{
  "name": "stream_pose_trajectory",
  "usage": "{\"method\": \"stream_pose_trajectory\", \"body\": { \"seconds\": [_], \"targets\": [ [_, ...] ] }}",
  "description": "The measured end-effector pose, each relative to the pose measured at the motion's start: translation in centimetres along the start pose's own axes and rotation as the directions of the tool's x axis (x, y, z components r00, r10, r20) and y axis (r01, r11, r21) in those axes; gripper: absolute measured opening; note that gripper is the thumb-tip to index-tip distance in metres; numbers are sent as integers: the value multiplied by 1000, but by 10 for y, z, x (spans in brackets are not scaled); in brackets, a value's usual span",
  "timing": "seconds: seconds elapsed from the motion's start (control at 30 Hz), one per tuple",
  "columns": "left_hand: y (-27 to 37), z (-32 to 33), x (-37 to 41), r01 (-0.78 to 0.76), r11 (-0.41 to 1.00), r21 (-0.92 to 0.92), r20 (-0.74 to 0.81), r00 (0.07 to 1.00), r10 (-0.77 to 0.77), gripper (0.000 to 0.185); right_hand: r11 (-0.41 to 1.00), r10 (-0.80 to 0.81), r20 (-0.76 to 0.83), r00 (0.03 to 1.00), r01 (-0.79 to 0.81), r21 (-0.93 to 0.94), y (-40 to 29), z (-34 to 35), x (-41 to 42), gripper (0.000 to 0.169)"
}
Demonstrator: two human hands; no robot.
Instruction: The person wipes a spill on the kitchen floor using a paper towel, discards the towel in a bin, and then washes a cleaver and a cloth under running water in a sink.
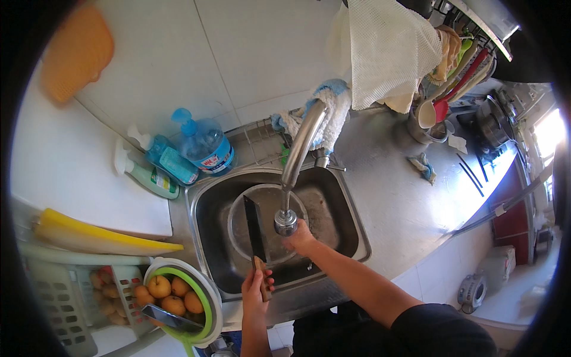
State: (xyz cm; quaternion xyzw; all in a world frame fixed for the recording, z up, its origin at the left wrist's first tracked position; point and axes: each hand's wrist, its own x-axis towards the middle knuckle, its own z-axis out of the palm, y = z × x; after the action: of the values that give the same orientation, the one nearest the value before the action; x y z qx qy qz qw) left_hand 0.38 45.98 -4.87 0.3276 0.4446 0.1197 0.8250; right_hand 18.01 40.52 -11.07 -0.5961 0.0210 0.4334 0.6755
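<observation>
My left hand (255, 290) grips the wooden handle (263, 279) of a kitchen knife. Its dark, broad blade (254, 227) points away from me over the sink basin (209, 223). My right hand (302, 240) is just under the spray head (285, 223) of the curved metal tap (303, 143). The spray head covers part of that hand, so I cannot see whether it holds anything. Below the knife, a round pan or basin (238, 243) rests in the sink.
Left of the sink stand a blue pump bottle (214, 154) and spray bottles (156, 178). A green-rimmed colander (207, 321) holds several round yellow fruits (173, 305) and a phone (171, 319). Towels (337, 120) hang behind the tap. A crumpled cloth (423, 168) lies on the steel counter (383, 201).
</observation>
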Motion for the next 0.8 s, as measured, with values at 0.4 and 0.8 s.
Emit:
{"method": "stream_pose_trajectory", "body": {
  "seconds": [0.4,0.8],
  "targets": [
    [-23,6,3,165,962,-217,194,973,-123,32,739,-101,-252,962,-97,-667,2,-17,7,38],
    [-34,25,10,312,908,-280,352,913,-206,42,846,-530,-481,698,395,-358,-68,-203,47,56]
  ]
}}
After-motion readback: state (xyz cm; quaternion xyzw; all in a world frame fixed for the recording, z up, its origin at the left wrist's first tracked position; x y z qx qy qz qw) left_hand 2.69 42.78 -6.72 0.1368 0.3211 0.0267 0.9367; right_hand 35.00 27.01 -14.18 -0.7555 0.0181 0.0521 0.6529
